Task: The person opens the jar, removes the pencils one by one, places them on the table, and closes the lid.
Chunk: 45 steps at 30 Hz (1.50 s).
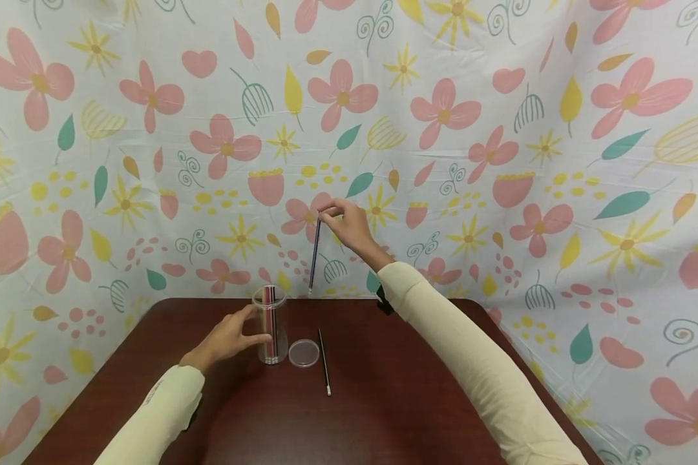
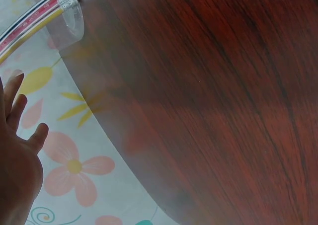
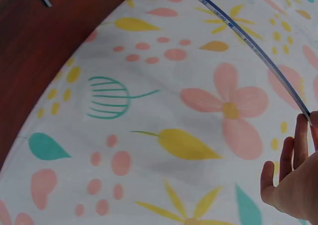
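In the head view, a clear plastic jar (image 1: 280, 323) stands on the table with several striped pencils (image 1: 269, 329) inside, eraser ends down. My left hand (image 1: 227, 334) holds the jar from its left side, thumb across the front and fingertips by the rim; its outer fingers spread loosely in the left wrist view. Raised above the table's far edge, my right hand (image 1: 349, 223) pinches a blue pencil (image 1: 314, 255) by its top end. This pencil hangs slightly slanted, eraser end lowest, to the right of the jar and higher than it.
A round clear lid (image 1: 304, 353) lies just right of the jar. Beside it, a dark pencil (image 1: 324, 361) with a white eraser lies on the brown table (image 1: 256, 420). A flower-patterned cloth (image 1: 349, 142) hangs behind and around the table.
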{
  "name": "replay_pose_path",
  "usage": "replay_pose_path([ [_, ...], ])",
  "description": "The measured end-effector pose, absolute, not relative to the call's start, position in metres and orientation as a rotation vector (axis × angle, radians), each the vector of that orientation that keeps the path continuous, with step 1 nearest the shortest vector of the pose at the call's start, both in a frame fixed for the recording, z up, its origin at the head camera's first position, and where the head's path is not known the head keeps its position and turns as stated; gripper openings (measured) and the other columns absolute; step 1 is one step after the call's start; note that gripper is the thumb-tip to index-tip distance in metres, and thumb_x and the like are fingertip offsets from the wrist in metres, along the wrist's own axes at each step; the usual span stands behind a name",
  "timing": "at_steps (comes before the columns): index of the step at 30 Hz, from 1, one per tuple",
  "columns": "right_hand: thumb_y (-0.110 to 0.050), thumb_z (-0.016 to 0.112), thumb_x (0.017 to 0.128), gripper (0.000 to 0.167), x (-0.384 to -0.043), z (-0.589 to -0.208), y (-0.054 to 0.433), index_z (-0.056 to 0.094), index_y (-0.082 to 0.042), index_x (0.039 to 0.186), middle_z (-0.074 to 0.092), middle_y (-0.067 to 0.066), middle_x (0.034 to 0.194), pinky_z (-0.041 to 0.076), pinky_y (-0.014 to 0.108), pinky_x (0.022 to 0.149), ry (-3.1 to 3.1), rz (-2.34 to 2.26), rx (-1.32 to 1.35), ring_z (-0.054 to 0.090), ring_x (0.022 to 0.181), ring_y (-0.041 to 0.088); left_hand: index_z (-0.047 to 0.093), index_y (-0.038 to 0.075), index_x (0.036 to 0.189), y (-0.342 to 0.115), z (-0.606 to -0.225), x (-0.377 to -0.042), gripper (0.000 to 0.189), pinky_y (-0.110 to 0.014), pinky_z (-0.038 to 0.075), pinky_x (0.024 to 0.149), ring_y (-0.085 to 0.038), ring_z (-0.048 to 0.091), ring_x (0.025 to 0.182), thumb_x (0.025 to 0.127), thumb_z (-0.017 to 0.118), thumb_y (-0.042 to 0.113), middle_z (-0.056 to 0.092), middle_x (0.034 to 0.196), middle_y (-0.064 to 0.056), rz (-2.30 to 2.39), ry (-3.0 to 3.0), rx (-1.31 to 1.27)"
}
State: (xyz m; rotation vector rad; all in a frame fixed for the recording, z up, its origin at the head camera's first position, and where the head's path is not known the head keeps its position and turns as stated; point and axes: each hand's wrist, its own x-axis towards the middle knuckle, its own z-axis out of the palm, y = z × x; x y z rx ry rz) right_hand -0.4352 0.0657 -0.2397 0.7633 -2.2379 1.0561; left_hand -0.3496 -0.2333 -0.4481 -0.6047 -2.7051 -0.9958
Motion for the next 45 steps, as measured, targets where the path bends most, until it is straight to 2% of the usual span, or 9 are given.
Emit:
replay_pose_path([
  [6, -0.023, 0.064, 0.103, 0.018, -0.439, -0.276, 0.077, 0.076, -0.016, 0.114, 0.079, 0.006, 0.106, 0.039, 0.027, 0.052, -2.381, 1.064, 0.724, 0.065, 0.067, 0.021, 0.051, 0.012, 0.146, -0.235, -0.447, -0.350, 0.073, -0.062, 0.046, 0.105, -0.038, 0.056, 0.134, 0.089, 0.081, 0.047, 0.066, 0.138, -0.014, -0.994, -2.707, -0.602],
  [9, -0.022, 0.065, 0.104, 0.016, -0.439, -0.296, 0.083, 0.076, -0.015, 0.113, 0.079, 0.009, 0.106, 0.042, 0.027, 0.054, -2.439, 1.047, 0.717, 0.069, 0.072, 0.020, 0.051, 0.011, 0.146, -0.236, -0.446, -0.350, 0.073, -0.062, 0.046, 0.105, -0.038, 0.056, 0.134, 0.089, 0.081, 0.046, 0.066, 0.138, -0.014, -0.981, -2.706, -0.607],
  [14, -0.018, 0.068, 0.102, 0.018, -0.438, -0.326, 0.089, 0.076, -0.006, 0.113, 0.078, 0.015, 0.105, 0.041, 0.026, 0.054, -2.511, 1.004, 0.725, 0.065, 0.060, 0.020, 0.051, 0.010, 0.146, -0.236, -0.444, -0.352, 0.074, -0.062, 0.045, 0.106, -0.038, 0.056, 0.134, 0.089, 0.081, 0.047, 0.065, 0.138, -0.014, -0.975, -2.706, -0.610],
  [21, -0.017, 0.069, 0.101, 0.013, -0.435, -0.362, 0.092, 0.078, -0.010, 0.108, 0.078, 0.014, 0.106, 0.050, 0.030, 0.059, -2.604, 1.026, 0.668, 0.074, 0.080, 0.026, 0.050, 0.010, 0.147, -0.239, -0.447, -0.356, 0.077, -0.061, 0.045, 0.106, -0.037, 0.056, 0.135, 0.088, 0.081, 0.049, 0.065, 0.139, -0.015, -0.986, -2.707, -0.605],
  [24, -0.015, 0.069, 0.101, 0.012, -0.435, -0.377, 0.093, 0.079, -0.010, 0.106, 0.078, 0.014, 0.106, 0.049, 0.031, 0.057, -2.625, 1.048, 0.653, 0.074, 0.078, 0.026, 0.050, 0.010, 0.148, -0.238, -0.448, -0.355, 0.078, -0.062, 0.045, 0.106, -0.038, 0.055, 0.135, 0.089, 0.080, 0.051, 0.065, 0.139, -0.014, -0.985, -2.716, -0.608],
  [31, -0.010, 0.069, 0.099, 0.011, -0.436, -0.398, 0.089, 0.078, -0.007, 0.104, 0.078, 0.013, 0.106, 0.061, 0.041, 0.071, -2.625, 1.046, 0.662, 0.075, 0.096, 0.029, 0.049, 0.012, 0.148, -0.238, -0.447, -0.355, 0.077, -0.060, 0.044, 0.108, -0.035, 0.055, 0.137, 0.088, 0.082, 0.049, 0.065, 0.140, -0.012, -1.001, -2.732, -0.579],
  [35, -0.011, 0.069, 0.099, 0.012, -0.438, -0.408, 0.087, 0.079, -0.006, 0.104, 0.078, 0.014, 0.106, 0.061, 0.043, 0.075, -2.631, 1.070, 0.634, 0.075, 0.098, 0.030, 0.050, 0.013, 0.148, -0.238, -0.445, -0.354, 0.075, -0.060, 0.045, 0.108, -0.035, 0.055, 0.136, 0.089, 0.082, 0.047, 0.065, 0.139, -0.012, -1.005, -2.727, -0.583],
  [40, -0.010, 0.070, 0.100, 0.013, -0.439, -0.424, 0.086, 0.077, -0.003, 0.108, 0.075, 0.016, 0.115, 0.061, 0.044, 0.082, -2.639, 1.104, 0.615, 0.073, 0.103, 0.032, 0.049, 0.011, 0.148, -0.238, -0.445, -0.354, 0.076, -0.061, 0.045, 0.107, -0.037, 0.055, 0.136, 0.089, 0.081, 0.047, 0.064, 0.140, -0.014, -1.005, -2.737, -0.578],
  [45, -0.007, 0.071, 0.099, 0.013, -0.437, -0.440, 0.084, 0.078, 0.000, 0.107, 0.076, 0.016, 0.111, 0.060, 0.046, 0.084, -2.636, 1.094, 0.588, 0.073, 0.101, 0.032, 0.048, 0.011, 0.149, -0.235, -0.449, -0.355, 0.079, -0.061, 0.044, 0.108, -0.036, 0.054, 0.137, 0.089, 0.081, 0.049, 0.063, 0.142, -0.013, -1.021, -2.747, -0.568],
])
